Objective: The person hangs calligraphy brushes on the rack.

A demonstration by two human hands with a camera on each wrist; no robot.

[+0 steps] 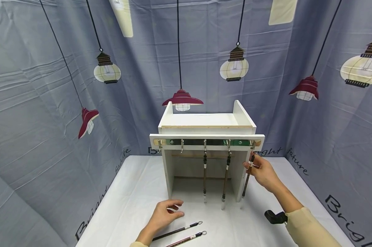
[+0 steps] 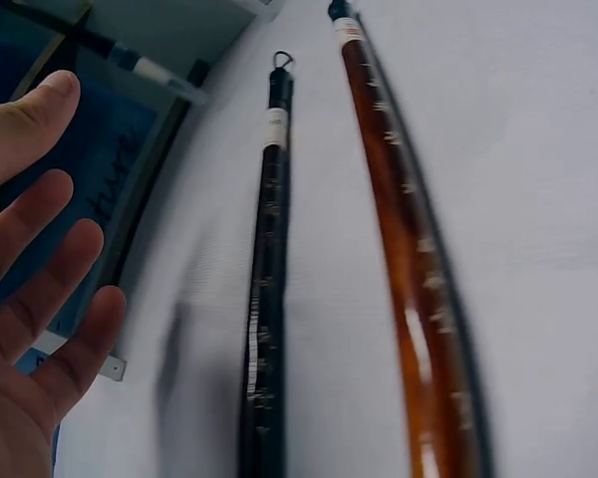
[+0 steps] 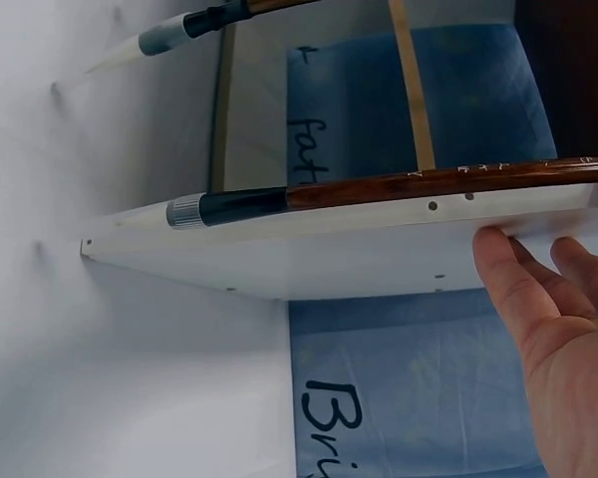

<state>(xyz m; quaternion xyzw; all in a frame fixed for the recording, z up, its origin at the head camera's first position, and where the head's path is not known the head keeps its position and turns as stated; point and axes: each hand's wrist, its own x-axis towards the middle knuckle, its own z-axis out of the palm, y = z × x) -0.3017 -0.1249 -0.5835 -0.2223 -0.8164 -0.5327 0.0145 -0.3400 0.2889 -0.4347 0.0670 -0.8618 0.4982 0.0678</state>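
A calligraphy brush with a brown handle hangs at the rightmost hook of a white rack. My right hand pinches it near its top; in the right wrist view its shaft runs into the fingers at the frame's edge. Two more brushes, a middle one and one to its right, hang tip down from neighbouring hooks. Low on the left, my left hand hovers with loosely bent fingers, holding nothing. Beside it on the table lie a black brush and a reddish-brown brush, both with end loops.
The rack's rail spans the front of a white open-fronted cabinet. Its leftmost hook and the second hook carry no brush. A black curved piece shows beside the right sleeve. Patterned grey-blue curtains surround the white table.
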